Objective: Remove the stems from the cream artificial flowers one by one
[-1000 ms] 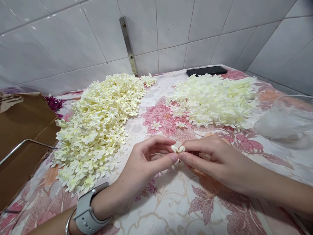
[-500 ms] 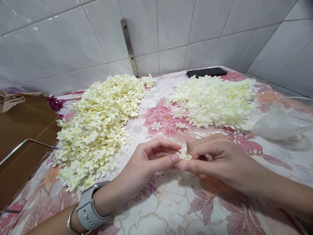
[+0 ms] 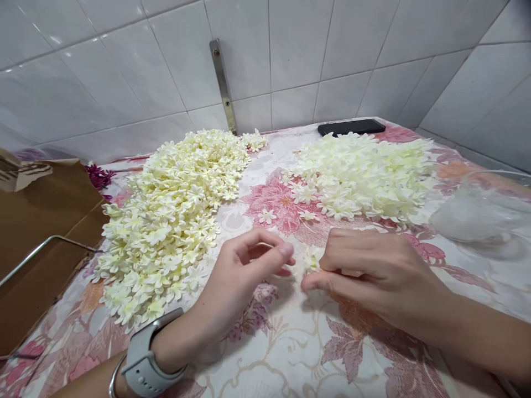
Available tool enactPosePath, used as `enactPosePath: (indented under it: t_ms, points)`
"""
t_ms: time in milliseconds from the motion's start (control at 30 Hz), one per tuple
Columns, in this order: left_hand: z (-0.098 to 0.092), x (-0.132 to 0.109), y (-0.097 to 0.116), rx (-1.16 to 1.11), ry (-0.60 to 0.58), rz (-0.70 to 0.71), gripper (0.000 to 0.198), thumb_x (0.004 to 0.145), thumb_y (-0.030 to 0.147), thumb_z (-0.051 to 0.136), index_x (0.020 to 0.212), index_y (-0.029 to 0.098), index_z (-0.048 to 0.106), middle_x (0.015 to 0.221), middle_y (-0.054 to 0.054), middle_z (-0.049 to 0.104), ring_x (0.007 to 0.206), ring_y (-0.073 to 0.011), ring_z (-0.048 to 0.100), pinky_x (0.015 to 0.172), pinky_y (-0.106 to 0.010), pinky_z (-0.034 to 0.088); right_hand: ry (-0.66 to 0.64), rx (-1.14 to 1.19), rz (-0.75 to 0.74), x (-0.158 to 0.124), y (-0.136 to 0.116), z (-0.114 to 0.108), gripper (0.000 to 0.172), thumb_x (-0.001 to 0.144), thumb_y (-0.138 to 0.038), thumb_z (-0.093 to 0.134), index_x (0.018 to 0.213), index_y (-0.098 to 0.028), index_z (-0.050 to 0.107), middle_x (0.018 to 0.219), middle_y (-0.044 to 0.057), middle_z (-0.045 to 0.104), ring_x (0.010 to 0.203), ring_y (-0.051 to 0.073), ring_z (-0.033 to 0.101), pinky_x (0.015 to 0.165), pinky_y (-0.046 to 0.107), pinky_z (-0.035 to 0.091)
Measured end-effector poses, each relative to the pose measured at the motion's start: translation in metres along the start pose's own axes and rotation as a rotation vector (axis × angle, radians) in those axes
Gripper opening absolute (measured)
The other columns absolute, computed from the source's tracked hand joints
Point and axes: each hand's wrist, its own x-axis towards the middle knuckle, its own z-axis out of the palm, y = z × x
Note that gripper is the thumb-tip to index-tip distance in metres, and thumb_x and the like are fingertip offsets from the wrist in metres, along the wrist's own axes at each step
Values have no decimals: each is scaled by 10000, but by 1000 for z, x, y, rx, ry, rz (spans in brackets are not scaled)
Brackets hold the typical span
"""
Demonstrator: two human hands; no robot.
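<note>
My right hand (image 3: 369, 271) is closed, pinching a small white artificial flower (image 3: 311, 260) with a yellow-green centre between thumb and curled fingers. Part of this flower is hidden behind the fingers. Just left of it my left hand (image 3: 253, 265) hovers over the tablecloth, fingers loosely curved and nothing visible in them. The thumb covers the index fingertip. To the left lies a large heap of cream-yellow flowers (image 3: 178, 204). A second, whiter pile of flower pieces (image 3: 369, 174) sits beyond my right hand. Two single blossoms (image 3: 266, 216) rest between the heaps.
A cardboard box (image 3: 45, 232) with a bent metal rod (image 3: 53, 237) stands at the left edge, near dark magenta flowers (image 3: 98, 176). A black phone (image 3: 352, 127) lies at the back. On the right is a clear plastic bag (image 3: 473, 213). A tiled wall (image 3: 294, 50) closes off the far side.
My left hand has let go of the small flower and drawn away to the left. My right hand keeps hold of it in nearly the same place. The view has shifted slightly.
</note>
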Motion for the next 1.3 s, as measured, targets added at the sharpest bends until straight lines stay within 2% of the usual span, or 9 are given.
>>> enactPosePath:
  t_ms: [167,333,700,800,867,967,1033,1133,1300]
  points:
    - [0,-4,0,23,-184,-134,112,701,185,734,698,158,625,634,49,611,611,-47,544,580,-118,410,-40,-36,-160,-2,0,3,445,943,-320,449,571,-158,632,470,-4,529,470,92,423,483,227,314]
    - [-3,1,-4,-136,-243,-228,48,747,194,695,771,167,663,690,33,634,636,-67,595,633,-157,456,-30,93,-44,-2,1,0,339,884,-301,565,569,-196,638,466,-43,508,467,77,426,478,211,304]
    - [-3,11,-4,-140,51,-110,88,716,207,702,690,137,655,695,21,603,605,-76,593,617,-180,506,-192,380,535,8,1,-5,320,883,-360,455,640,-192,577,628,-7,528,594,135,475,530,254,334]
    - [-4,12,-4,-103,95,-108,106,716,215,696,680,136,635,676,23,590,581,-85,599,598,-191,506,-107,481,648,7,4,-5,360,856,-387,490,553,-192,492,543,-27,425,521,116,410,480,247,304]
    - [-5,13,-4,-96,128,-89,112,724,220,689,682,137,626,665,28,577,574,-88,601,594,-200,511,61,540,751,6,10,-5,368,833,-419,535,547,-196,469,532,-33,402,494,107,388,449,242,287]
    - [-6,13,-4,-117,122,-86,120,735,240,686,700,140,629,677,21,581,614,-104,613,620,-222,528,303,651,907,8,17,-7,319,780,-496,599,675,-205,519,581,-35,468,454,89,377,401,227,272]
    - [-5,12,-4,-133,88,-105,124,738,256,691,718,146,637,699,14,602,647,-113,625,641,-229,531,323,723,955,9,17,-6,336,763,-546,596,823,-223,527,653,-22,560,430,89,410,383,225,308]
    - [-3,9,-3,-136,62,-114,107,737,255,699,740,162,646,728,25,622,661,-107,628,663,-226,523,225,621,867,7,8,-2,348,789,-551,557,920,-234,494,718,-2,620,463,118,499,412,244,390]
    - [0,5,0,-49,-115,-88,63,754,197,685,724,151,654,677,27,632,624,-62,580,605,-144,462,-117,292,539,1,-7,4,200,816,-399,575,875,-208,579,758,15,613,612,141,545,503,248,403]
